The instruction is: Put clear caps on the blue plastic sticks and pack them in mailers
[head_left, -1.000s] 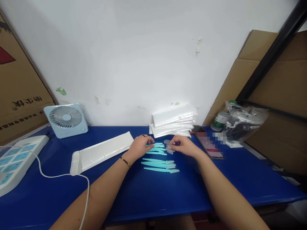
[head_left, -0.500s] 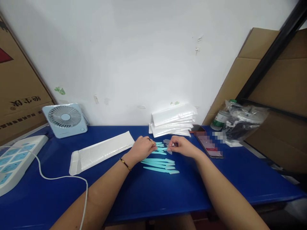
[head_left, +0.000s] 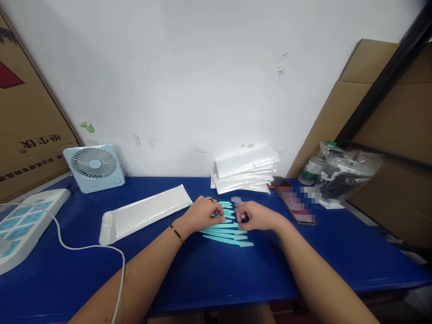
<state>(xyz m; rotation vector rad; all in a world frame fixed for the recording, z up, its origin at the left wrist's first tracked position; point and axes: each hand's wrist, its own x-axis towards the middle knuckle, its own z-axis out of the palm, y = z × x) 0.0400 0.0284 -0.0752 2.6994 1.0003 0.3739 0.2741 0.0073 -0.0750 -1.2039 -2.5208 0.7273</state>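
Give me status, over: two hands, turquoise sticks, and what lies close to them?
Left hand over turquoise sticks, grip unclear. Right hand at their right ends, grip unclear. White envelope left, phone right.

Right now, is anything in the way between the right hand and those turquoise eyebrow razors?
Nothing visible: the right hand is at the ends of the turquoise eyebrow razors. The left hand covers some of their other ends. Clear plastic pieces lie just beyond the right hand, and the stacked white mailers sit farther back.
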